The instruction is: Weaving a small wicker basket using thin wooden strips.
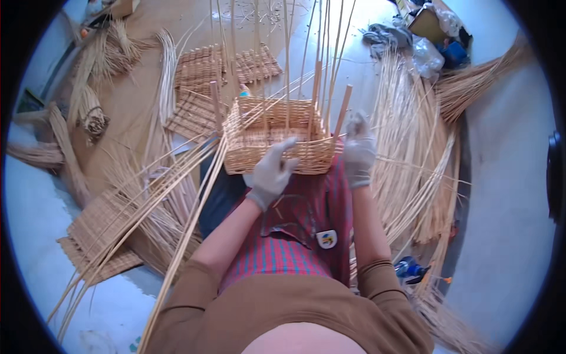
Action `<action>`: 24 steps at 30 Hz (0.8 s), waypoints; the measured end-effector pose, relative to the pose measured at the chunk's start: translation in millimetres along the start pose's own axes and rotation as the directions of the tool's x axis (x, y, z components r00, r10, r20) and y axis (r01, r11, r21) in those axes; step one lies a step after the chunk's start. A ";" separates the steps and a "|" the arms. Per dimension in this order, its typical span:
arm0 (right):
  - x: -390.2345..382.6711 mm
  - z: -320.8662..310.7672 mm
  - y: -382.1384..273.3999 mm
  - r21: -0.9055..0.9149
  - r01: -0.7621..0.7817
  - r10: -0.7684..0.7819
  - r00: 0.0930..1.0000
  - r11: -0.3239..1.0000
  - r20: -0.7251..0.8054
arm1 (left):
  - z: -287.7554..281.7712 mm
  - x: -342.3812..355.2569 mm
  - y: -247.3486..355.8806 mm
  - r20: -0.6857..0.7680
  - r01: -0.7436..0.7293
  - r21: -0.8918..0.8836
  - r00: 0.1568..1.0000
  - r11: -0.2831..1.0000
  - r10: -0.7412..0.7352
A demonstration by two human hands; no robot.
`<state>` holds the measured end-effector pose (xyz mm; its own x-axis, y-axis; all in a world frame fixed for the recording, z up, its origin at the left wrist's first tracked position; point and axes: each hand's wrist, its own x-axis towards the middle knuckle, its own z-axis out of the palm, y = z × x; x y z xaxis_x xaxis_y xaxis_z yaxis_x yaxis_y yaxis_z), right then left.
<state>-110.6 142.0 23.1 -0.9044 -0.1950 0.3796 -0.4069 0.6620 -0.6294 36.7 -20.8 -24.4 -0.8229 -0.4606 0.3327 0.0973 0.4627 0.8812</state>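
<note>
A half-woven rectangular wicker basket (259, 147) rests on my lap, with tall upright stakes rising from its rim. My left hand (272, 171), in a grey glove, lies on the basket's near wall with its fingers spread along the weave. My right hand (358, 150), also gloved, grips the basket's right near corner by an upright stake. Long loose cane strands (177, 194) trail from the basket's left side down across the floor to the lower left.
Flat woven mats (206, 71) lie beyond the basket, and more (100, 230) at the lower left. Bundles of cane (413, 153) fan out on the right. Tied reed bundles (91, 115) sit at left. Bags and clutter (424, 35) at top right.
</note>
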 end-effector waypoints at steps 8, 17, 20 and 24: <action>-18.1 155.3 -154.2 0.543 -0.456 0.208 0.865 0.705 0.457 | -131.8 -32.7 -93.0 -0.047 0.224 0.651 0.965 0.725 -0.256; -26.2 236.6 -148.2 0.451 -0.574 0.587 0.799 0.683 0.129 | -145.8 -14.5 -98.5 0.109 0.200 0.571 0.943 0.796 -0.315; -29.4 204.0 -166.2 0.762 -0.240 0.259 0.961 0.601 0.099 | -144.9 -17.3 -110.2 0.126 0.071 0.518 0.979 0.852 -0.158; -9.4 170.8 -175.7 0.611 -0.363 0.074 0.892 0.704 0.445 | -140.1 -19.4 -113.5 0.131 0.294 0.530 0.898 0.795 -0.420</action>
<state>-52.5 -96.1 14.3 -0.8945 -0.4470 -0.0096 -0.0366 0.0946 -0.9948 120.0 -170.5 -83.8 -0.8533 -0.5086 -0.1152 -0.4617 0.6341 0.6203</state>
